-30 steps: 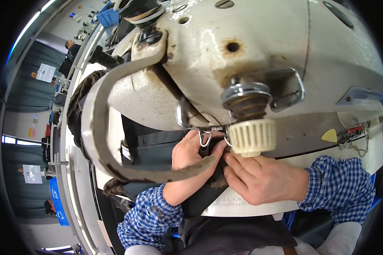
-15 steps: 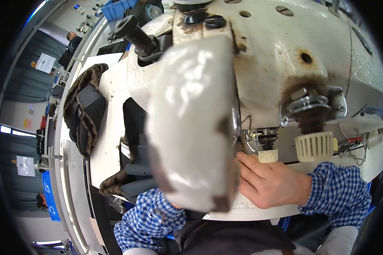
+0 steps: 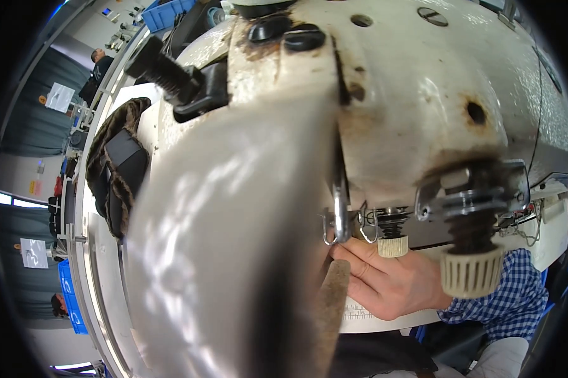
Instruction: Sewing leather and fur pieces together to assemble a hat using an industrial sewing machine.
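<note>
A white sewing machine (image 3: 410, 82) with worn, rust-stained paint fills the middle of the view. My right hand (image 3: 394, 286) lies low beneath the machine head, palm down, with its visible fingers stretched out side by side toward the left. Its fingertips pass behind the machine's metal parts, and whatever lies under them is hidden. Just above the knuckles sits a small cream tension knob (image 3: 393, 246) with a spring. A larger ribbed knob (image 3: 472, 271) stands in front of the wrist. My left hand is out of sight behind the large, blurred white front part (image 3: 208, 252) of the machine.
Dark fabric with brown fur trim (image 3: 117, 157) lies on the left of the table. A black bolt (image 3: 161, 69) juts out from the machine's upper left. Blue bins (image 3: 167, 14) stand farther off, and a person in dark clothes (image 3: 98, 69) is in the background.
The machine's front part looms larger and more blurred. It now covers my left sleeve and the nearby fur-trimmed fabric, which showed before. My right hand keeps nearly the same pose.
</note>
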`<state>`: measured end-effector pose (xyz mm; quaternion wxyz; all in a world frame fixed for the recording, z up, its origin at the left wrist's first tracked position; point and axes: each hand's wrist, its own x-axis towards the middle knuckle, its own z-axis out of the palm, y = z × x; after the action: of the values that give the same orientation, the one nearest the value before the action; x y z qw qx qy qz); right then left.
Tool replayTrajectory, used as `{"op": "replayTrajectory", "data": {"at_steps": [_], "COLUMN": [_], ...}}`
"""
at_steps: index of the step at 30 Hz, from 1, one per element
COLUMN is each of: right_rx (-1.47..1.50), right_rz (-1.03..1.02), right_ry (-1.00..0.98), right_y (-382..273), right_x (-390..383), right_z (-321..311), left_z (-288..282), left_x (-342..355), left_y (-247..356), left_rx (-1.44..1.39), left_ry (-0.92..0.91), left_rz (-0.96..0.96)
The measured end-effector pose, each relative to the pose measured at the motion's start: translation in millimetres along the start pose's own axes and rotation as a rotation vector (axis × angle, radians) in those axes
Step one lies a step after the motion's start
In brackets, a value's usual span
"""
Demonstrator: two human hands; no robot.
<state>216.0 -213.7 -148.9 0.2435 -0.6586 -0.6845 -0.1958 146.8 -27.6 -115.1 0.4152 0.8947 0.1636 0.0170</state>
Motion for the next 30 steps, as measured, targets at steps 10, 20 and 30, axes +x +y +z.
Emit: {"op": "replayTrajectory", "data": {"at_steps": [10,20,30], "right_rx": [0.056,-0.152,-0.176], "right_rz": [-0.027,-0.088,-0.122], "right_ry": [0.152,-0.111,-0.172], "right_y": [4.3,-7.3,-7.7], "right_x": [10.3,-2.2,0.8], "right_z": [3.2,-4.5,-9.6], "left_z": [-20.0,-6.0,8.9], "left_x": [8.0,0.0,-4.1], "left_y": [-10.4,7.1,-30.7], "left_rx": [-0.173,0.126,-0.078], "left_ry": [-0.121,-0.021,0.099], "left_rz": [0.077,-0.186,0.228]}}
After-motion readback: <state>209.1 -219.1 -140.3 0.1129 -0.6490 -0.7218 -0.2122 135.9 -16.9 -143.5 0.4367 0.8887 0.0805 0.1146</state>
